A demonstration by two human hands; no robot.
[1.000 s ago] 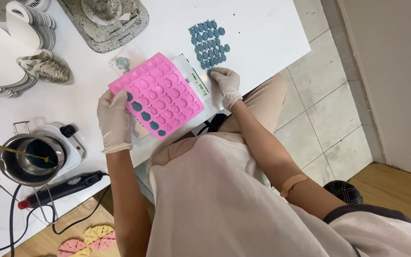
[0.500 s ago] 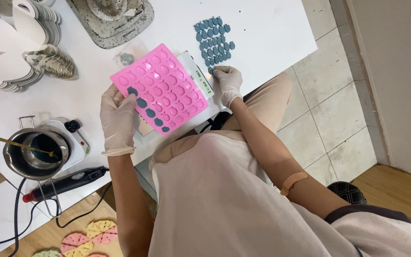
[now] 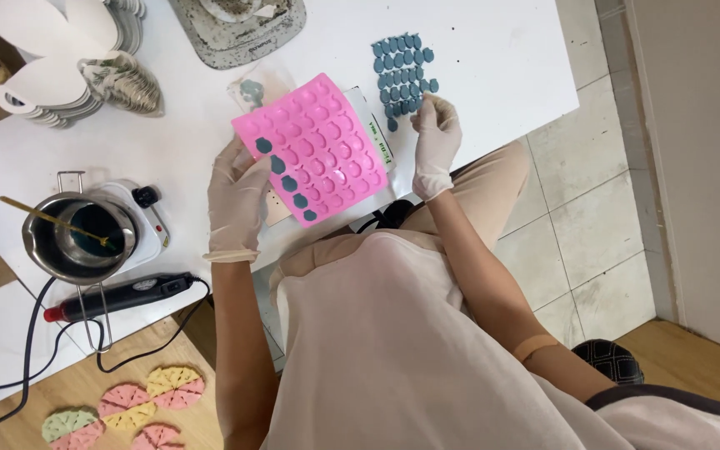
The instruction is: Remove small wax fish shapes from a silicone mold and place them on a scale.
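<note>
At table centre, left hand [image 3: 237,196] clamps mould [image 3: 318,148] edge; right hand [image 3: 435,142], fingers curled at 2 o'clock, touches discs [image 3: 402,71]. Tilted mould may drop remaining pieces.

overhead view, looking down, white table [image 3: 493,50]

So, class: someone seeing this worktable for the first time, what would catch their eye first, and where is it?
The bright pink mould at the table's middle, gripped at its edge by the gloved left hand; a few cavities along that edge hold blue-grey pieces. Beside it, the right hand touches rows of blue-grey pieces laid out on the white table.
</note>
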